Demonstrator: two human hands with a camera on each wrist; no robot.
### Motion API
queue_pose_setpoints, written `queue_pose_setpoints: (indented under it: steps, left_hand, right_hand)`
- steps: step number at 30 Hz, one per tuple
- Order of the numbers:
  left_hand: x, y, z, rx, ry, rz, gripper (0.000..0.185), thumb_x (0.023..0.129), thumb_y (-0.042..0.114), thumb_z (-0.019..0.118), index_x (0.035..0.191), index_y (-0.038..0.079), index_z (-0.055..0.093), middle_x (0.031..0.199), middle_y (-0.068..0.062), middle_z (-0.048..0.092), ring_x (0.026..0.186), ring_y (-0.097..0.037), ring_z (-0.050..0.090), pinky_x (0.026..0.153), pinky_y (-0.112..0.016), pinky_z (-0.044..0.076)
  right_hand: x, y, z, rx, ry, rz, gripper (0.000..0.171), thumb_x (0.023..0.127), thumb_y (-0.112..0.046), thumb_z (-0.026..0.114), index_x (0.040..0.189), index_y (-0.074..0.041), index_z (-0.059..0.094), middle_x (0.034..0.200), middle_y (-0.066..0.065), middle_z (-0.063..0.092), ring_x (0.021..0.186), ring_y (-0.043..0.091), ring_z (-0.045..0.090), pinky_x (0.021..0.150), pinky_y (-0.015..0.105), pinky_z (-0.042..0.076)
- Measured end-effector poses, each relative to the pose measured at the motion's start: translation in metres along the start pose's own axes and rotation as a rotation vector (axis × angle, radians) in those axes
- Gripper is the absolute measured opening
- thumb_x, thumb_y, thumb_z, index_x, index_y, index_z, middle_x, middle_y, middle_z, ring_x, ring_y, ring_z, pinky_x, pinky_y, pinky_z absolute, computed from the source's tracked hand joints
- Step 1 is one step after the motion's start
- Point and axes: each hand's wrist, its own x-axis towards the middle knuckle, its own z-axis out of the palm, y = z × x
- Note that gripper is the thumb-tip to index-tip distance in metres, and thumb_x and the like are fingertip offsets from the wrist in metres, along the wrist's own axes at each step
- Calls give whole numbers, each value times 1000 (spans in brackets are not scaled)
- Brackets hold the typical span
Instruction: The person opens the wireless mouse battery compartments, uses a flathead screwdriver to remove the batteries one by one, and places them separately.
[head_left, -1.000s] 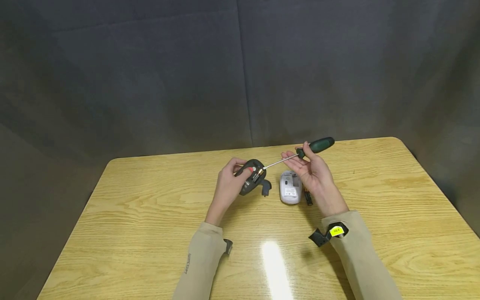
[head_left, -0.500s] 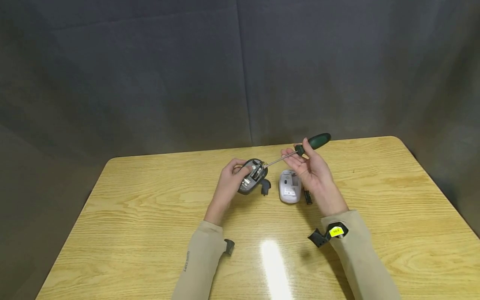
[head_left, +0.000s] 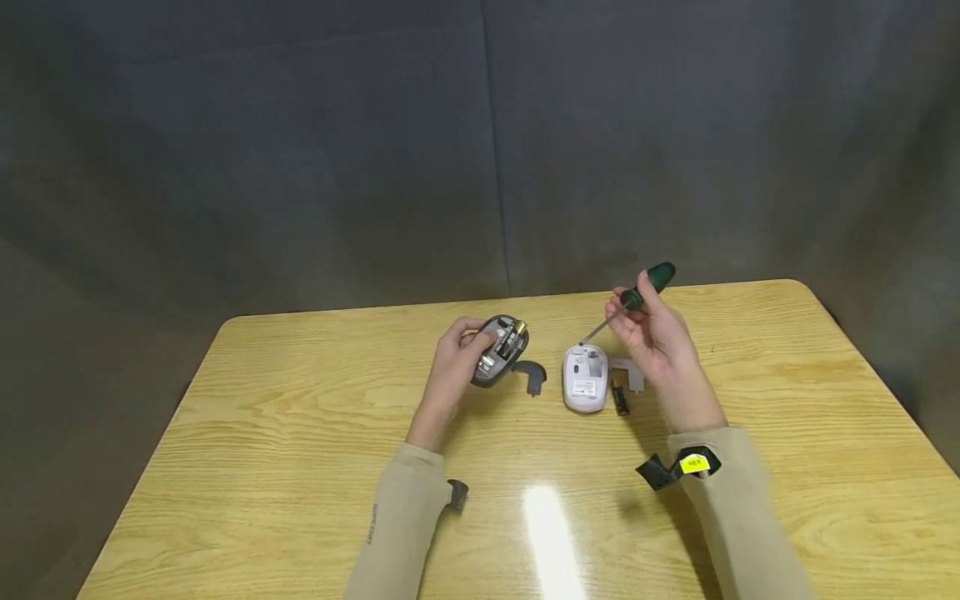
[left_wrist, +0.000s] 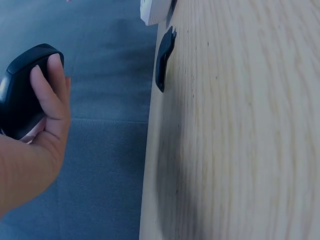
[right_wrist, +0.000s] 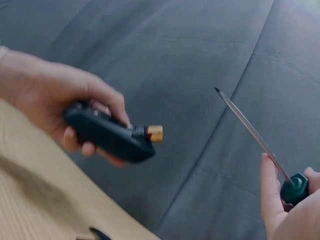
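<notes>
From the head view, the left hand (head_left: 459, 360) grips a dark grey computer mouse (head_left: 500, 338) turned underside up and lifted just above the light wooden table (head_left: 300, 433), with a gold-tipped battery (head_left: 517, 330) poking out of its open compartment. The right hand (head_left: 660, 337) pinches a green-handled screwdriver (head_left: 637, 297) with its fingers curled round the handle's lower end, the thin metal shaft slanting down toward a white computer mouse (head_left: 585, 379) that lies underside up on the table. A curved dark grey battery cover (head_left: 531, 374) lies between the two mice. A black battery (head_left: 619, 398) lies just beside the white mouse on its right, and a flat grey cover piece (head_left: 628, 372) lies near it, under the right hand.

In the left wrist view, the fingers (left_wrist: 52, 95) of the left hand wrap round the back of the dark mouse (left_wrist: 22, 90), held clear of the table (left_wrist: 240, 130), on which the dark cover (left_wrist: 164, 57) lies.

In the right wrist view, the left hand (right_wrist: 55, 100) clasps the dark mouse (right_wrist: 107, 135), its battery's gold end (right_wrist: 154, 133) jutting out. The right hand's fingers (right_wrist: 272, 195) pinch the screwdriver (right_wrist: 260, 137) where shaft meets handle, its tip well apart from the mouse.
</notes>
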Motion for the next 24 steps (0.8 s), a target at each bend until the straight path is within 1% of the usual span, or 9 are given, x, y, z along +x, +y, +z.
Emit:
queue_pose_setpoints:
  steps: [4, 8, 11, 12, 14, 18, 21, 24]
  left_hand:
    - [1, 0, 0, -1, -6, 7, 32, 97, 14, 61, 123, -5, 61, 103, -19, 71, 77, -12, 66, 64, -23, 55]
    - [3, -1, 1, -8, -12, 6, 32, 96, 13, 61, 123, -5, 61, 102, -18, 71, 76, -12, 66, 64, -23, 55]
    - [5, -2, 2, -8, -18, 4, 32, 96, 13, 61, 123, -5, 61, 101, -18, 71, 75, -12, 65, 63, -23, 55]
    - [5, -2, 2, -9, -20, 3, 32, 96, 13, 61, 123, -5, 61, 102, -18, 71, 76, -12, 66, 63, -23, 55]
    - [6, -2, 2, -6, -24, 5, 32, 97, 14, 61, 124, -5, 61, 103, -19, 71, 76, -12, 66, 64, -23, 55]
    - [6, -2, 1, -2, -20, 7, 33, 97, 14, 61, 124, -5, 61, 103, -19, 71, 76, -11, 65, 64, -22, 55]
    - [6, -2, 1, -4, -13, 2, 32, 97, 13, 61, 123, -5, 62, 102, -19, 71, 76, -11, 65, 63, -22, 55]
    - [7, -1, 0, -10, -11, -10, 32, 96, 13, 61, 124, -4, 62, 104, -20, 71, 76, -11, 66, 63, -23, 55]
  right_hand:
    - [1, -6, -5, -106, -41, 2, 32, 104, -22, 61, 100, 9, 66, 93, 18, 65, 77, 24, 72, 76, 30, 61]
    - [0, -12, -10, -293, -56, -40, 28, 104, -23, 62, 97, 4, 71, 91, 18, 73, 77, 21, 75, 72, 28, 60]
    - [-2, -18, -16, -434, -43, -85, 27, 103, -25, 64, 97, 0, 72, 89, 15, 76, 75, 18, 76, 70, 27, 60]
    - [-3, -20, -18, -463, -33, -94, 27, 102, -26, 65, 97, 0, 72, 88, 13, 77, 75, 17, 76, 70, 27, 60]
    - [-4, -25, -23, -492, -13, -103, 24, 101, -25, 67, 98, -2, 72, 88, 12, 76, 76, 17, 76, 71, 27, 60]
    - [-8, -35, -33, -479, 28, -109, 21, 100, -23, 70, 97, -2, 71, 89, 11, 75, 77, 20, 77, 72, 29, 60]
    - [-11, -43, -39, -482, 42, -120, 23, 100, -23, 70, 92, -2, 74, 86, 11, 76, 75, 19, 77, 70, 29, 61]
    - [-13, -51, -45, -504, 42, -132, 26, 101, -24, 68, 89, -4, 77, 85, 9, 77, 73, 18, 76, 69, 29, 61]
